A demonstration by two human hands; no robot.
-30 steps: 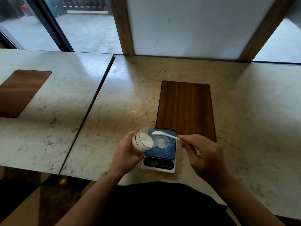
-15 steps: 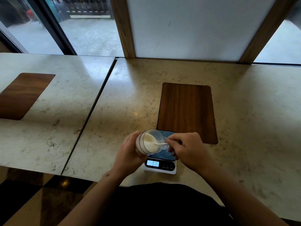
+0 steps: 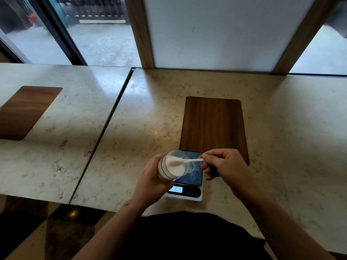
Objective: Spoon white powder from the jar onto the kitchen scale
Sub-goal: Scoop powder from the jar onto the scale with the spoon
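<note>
My left hand [image 3: 150, 182] grips a clear jar [image 3: 173, 165] of white powder, tilted with its mouth toward the right, just over the left edge of the kitchen scale [image 3: 189, 184]. My right hand [image 3: 223, 166] pinches the handle of a white plastic spoon [image 3: 185, 161]; its bowl sits inside the jar mouth, heaped with powder. The scale has a dark platform and a white base with a lit display reading 015. Most of the platform is hidden behind the jar and my hands, so any powder lying on it is not visible.
The scale stands on a marble counter [image 3: 142, 128] near its front edge, right in front of a dark wooden inlay [image 3: 214, 126]. A seam [image 3: 105, 128] separates a second marble slab with another wooden inlay [image 3: 24, 111] to the left. Windows and a white panel rise behind.
The spoon went from above the scale platform back into the jar mouth and now holds powder. The display lit up and shows a reading. The jar stays tilted in my left hand.
</note>
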